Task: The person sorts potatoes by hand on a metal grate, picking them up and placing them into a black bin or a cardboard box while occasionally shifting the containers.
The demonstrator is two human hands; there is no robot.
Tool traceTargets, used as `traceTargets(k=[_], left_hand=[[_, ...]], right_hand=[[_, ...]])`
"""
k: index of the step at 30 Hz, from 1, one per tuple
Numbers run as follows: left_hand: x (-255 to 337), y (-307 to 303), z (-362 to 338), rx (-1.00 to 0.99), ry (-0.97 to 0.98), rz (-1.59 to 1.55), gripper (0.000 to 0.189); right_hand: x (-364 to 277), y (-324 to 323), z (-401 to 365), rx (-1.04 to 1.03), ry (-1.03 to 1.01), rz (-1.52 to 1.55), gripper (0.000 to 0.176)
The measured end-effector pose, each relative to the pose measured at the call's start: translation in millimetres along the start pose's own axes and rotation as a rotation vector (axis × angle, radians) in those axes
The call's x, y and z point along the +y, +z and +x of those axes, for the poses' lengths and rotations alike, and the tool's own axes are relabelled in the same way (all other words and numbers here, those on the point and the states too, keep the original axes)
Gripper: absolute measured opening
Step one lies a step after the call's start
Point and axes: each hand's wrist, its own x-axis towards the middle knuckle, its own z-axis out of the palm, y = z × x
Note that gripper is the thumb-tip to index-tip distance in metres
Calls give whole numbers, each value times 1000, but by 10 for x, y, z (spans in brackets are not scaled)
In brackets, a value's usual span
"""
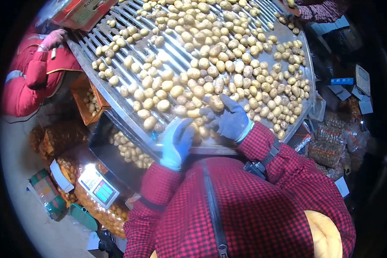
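Many potatoes (176,91) lie spread over a sloping metal table with bars (178,56). My right hand (234,122), in a dark blue glove with a light cuff, has its thumb and fingers closed around a brownish potato (216,103) just above the others. To its left, at the table's near edge, is my left hand (176,142) in a light blue glove. Its fingers look apart and point toward the potatoes; they are slightly blurred, and no potato shows in them. Some potatoes between the two hands are partly hidden.
A black bin (105,142) with potatoes stands below the table's left edge, beside an orange crate (82,99). A person in red (34,79) is at the left; another person's checked sleeve (324,12) shows top right. A digital scale (98,187) and bagged potatoes (324,152) are around.
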Motion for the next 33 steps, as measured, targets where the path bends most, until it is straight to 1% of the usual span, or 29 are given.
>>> traceTargets(k=[1, 2, 4, 7, 8, 10, 11, 12, 13, 15, 16, 17, 19, 22, 25, 26, 27, 29, 30, 31, 33], left_hand=[[17, -18, 29, 6, 166, 158, 32], [69, 0, -45, -5, -103, -13, 31], [129, -41, -78, 10, -196, -202, 31], [172, -154, -101, 25, -295, -410, 33], [184, -198, -118, 28, -324, -467, 33], [229, -269, -158, 45, -457, -605, 35], [231, -296, -163, 55, -520, -678, 35], [184, -335, -185, 31, -483, -696, 38], [156, -347, -197, 39, -489, -715, 38], [116, -381, -203, 54, -497, -753, 38], [105, -399, -197, 56, -476, -783, 38], [96, -412, -204, 58, -457, -812, 38], [48, -421, -224, 64, -432, -837, 38], [-113, -400, -200, 57, -397, -848, 40], [-100, -424, -192, 12, -380, -911, 41], [-124, -421, -179, 13, -376, -908, 41], [-171, -408, -175, 13, -376, -904, 41], [-188, -412, -184, 6, -373, -901, 41], [-153, -425, -184, -3, -369, -904, 41], [-139, -430, -194, -14, -366, -908, 41], [-174, -441, -182, -29, -377, -940, 41]], right_hand=[[-40, -25, 15, -32, 45, 51, 43], [-74, -51, 29, -60, 90, 96, 46], [-41, 10, 41, 135, -130, -353, 48], [-157, 334, 125, 233, -227, -558, 37], [-269, 360, 188, 187, -197, -562, 34], [-340, 416, 396, 137, -296, -668, 24], [-395, 621, 450, 186, -222, -800, 27], [-428, 600, 639, 215, -328, -1132, 26], [-439, 587, 812, 235, -435, -1465, 26], [-365, 862, 899, 212, -552, -1929, 30], [-353, 781, 1050, 129, -770, -2232, 31], [-329, 813, 1132, 71, -778, -2393, 34], [-246, 749, 1335, 26, -681, -2674, 34], [-132, 708, 1558, 27, -655, -2962, 32], [-216, 883, 1721, 189, -482, -2663, 36], [-271, 1040, 1652, 325, -436, -2334, 38], [-355, 1059, 1715, 430, -448, -2184, 44], [-501, 919, 1891, 357, -625, -2005, 49], [-528, 841, 1869, 348, -638, -1886, 49], [-452, 1048, 1611, 355, -684, -1870, 46], [-335, 1001, 1275, 314, -735, -1809, 43]])
